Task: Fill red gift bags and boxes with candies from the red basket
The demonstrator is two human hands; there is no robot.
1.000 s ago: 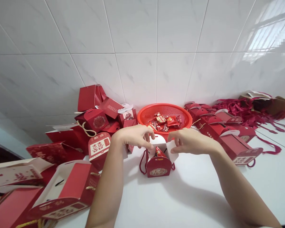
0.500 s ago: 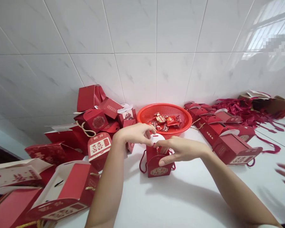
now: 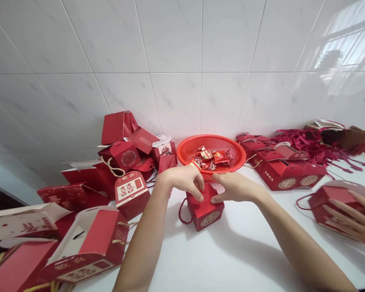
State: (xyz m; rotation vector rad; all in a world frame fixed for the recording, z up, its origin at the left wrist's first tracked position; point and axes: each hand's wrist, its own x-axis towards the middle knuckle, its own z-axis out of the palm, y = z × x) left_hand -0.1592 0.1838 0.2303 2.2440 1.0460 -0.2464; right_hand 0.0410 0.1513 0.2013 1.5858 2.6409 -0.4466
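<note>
A small red gift box [image 3: 204, 206] with a gold emblem and a dark red cord at its side stands on the white table, turned slightly. My left hand [image 3: 187, 180] grips its top from the left, thumb and fingers on the upper panel. From the right, my right hand [image 3: 231, 187] holds the top with thumb in front and fingers behind. The top panels now lie folded over, so the inside is hidden. Just behind stands a red plastic basket [image 3: 182, 149] with several wrapped candies [image 3: 211, 157] in it.
Red gift boxes [image 3: 130, 192] are piled on the left, some with lids open. More boxes [image 3: 287, 172] and dark red tassels [image 3: 295, 140] lie on the right. Another person's hand [image 3: 357, 215] rests on a red box [image 3: 325, 205] at the right edge. A tiled wall rises behind.
The box's raised white flap has gone down and its top has closed under my hands. The other person's hand has moved in and taken a box from the right group nearer the front.
</note>
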